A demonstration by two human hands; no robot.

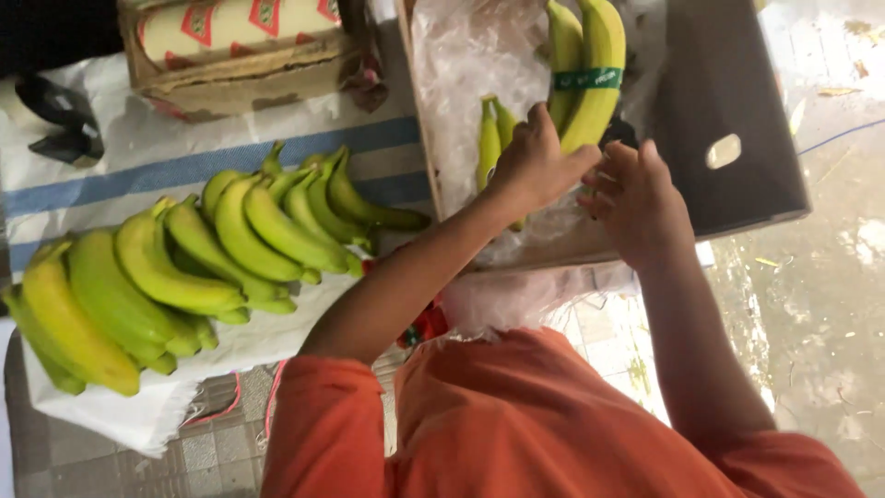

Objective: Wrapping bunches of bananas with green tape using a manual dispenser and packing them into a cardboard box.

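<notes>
I see both hands up at 1 o'clock in the box (pixel 737 111). Left hand (pixel 539 166) grips the stem end of the banded bananas (pixel 590 74), fingers curled on it. Right hand (pixel 641 198) sits just beside at 3 o'clock of the left, fingers bent; can't tell if it pinches anything. Scanning left to right: banana bunches (pixel 184 267) on white cloth (pixel 138 415) at 9 o'clock, small bananas (pixel 493 138) on plastic liner (pixel 461 65), then the banded bunch standing in the box.
</notes>
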